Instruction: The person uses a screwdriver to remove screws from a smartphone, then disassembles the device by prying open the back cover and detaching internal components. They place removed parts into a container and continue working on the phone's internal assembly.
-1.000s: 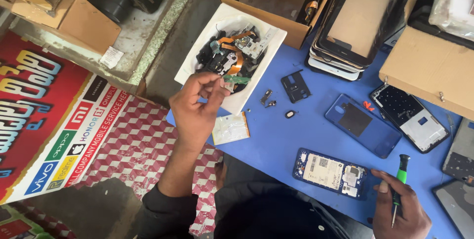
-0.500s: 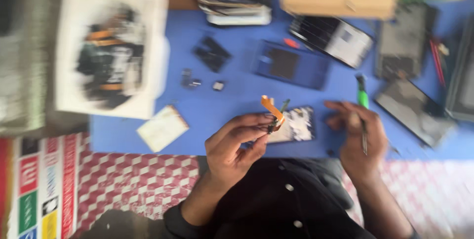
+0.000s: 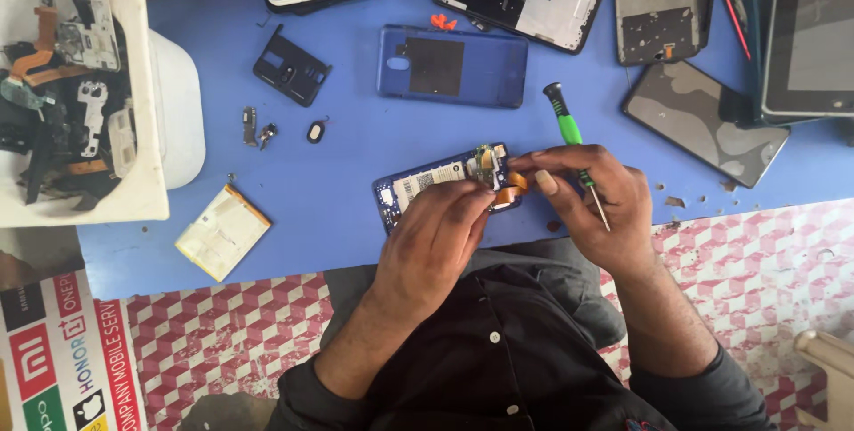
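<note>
An opened blue phone [image 3: 425, 185] lies on the blue table near its front edge. My left hand [image 3: 436, 235] pinches a small part with an orange flex cable [image 3: 511, 189] against the phone's right end. My right hand [image 3: 598, 201] holds a screwdriver with a green and black handle [image 3: 564, 118] tucked along its palm. Its fingertips touch the same small part from the right. The two hands meet over the phone, hiding its lower right corner.
A white tray [image 3: 153, 128] of loose phone parts stands at the left. A flat battery [image 3: 222, 232] lies near the front edge. A blue back cover [image 3: 454, 66], a black plastic piece [image 3: 292, 64], small loose parts [image 3: 258, 128] and several phone frames and screens fill the back and right.
My left hand left the white tray and carried the orange-cabled part over to the opened phone. My right hand brought the screwdriver up to the phone. The view swung right.
</note>
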Tool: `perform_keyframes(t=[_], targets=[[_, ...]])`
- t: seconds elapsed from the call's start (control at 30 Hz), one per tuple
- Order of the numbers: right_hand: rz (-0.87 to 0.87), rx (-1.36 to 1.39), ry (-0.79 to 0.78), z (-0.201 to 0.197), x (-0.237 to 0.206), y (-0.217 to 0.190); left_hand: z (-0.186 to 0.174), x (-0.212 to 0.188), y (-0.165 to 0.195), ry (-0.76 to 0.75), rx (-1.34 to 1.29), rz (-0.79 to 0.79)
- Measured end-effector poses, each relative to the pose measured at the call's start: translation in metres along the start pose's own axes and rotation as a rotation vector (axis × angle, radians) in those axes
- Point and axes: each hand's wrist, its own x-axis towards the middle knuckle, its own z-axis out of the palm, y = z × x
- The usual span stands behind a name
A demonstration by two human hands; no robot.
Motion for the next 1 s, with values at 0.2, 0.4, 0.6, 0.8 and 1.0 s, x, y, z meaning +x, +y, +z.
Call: perform_keyframes(t=[0.2,0.4,0.6,0.8,1.0], targets=[[0.023,-0.064,0.04,0.006,-0.004,0.0,0.006,-0.019,-0.003,-0.046,0.071,0.008],[0.053,-0.08,0.086,0.006,-0.011,0.004,0.008,-0.023,-0.009,-0.008,0.057,-0.04],[0.085,0.013,0.12,0.005,-0.015,0.009,0.009,-0.024,-0.009,-0.033,0.059,-0.105],[-0.084,-0.017,-0.03,-0.001,-0.012,0.014,0.01,-0.02,-0.005,-0.122,0.117,-0.171],[0.019,-0.174,0.051,0.003,-0.018,0.019,0.005,-0.018,-0.007,-0.152,0.068,-0.188]])
